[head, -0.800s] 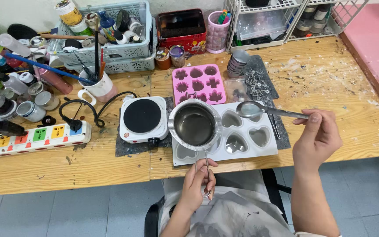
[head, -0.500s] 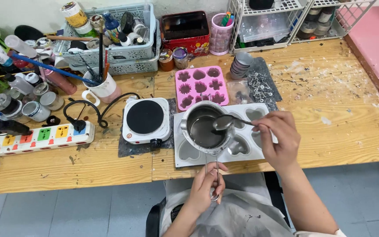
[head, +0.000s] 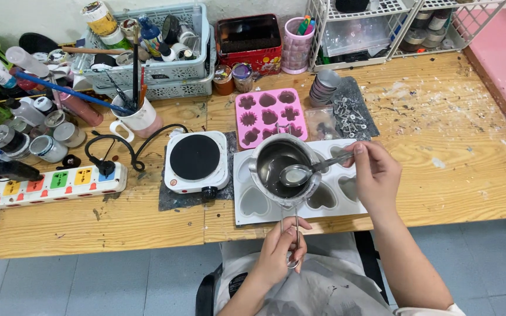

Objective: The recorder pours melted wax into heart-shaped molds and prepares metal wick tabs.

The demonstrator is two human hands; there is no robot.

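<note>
Both hands busy: our left hand (head: 279, 248) grips pot (head: 280, 169) handle, steadying it over mould (head: 300, 205); right hand (head: 376, 175) pinches spoon (head: 300, 174), dipping in.

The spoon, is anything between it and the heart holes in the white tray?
Only the metal pot itself. The right hand holds the spoon with its bowl inside the pot, which the left hand holds by its handle over the white heart mould.
</note>
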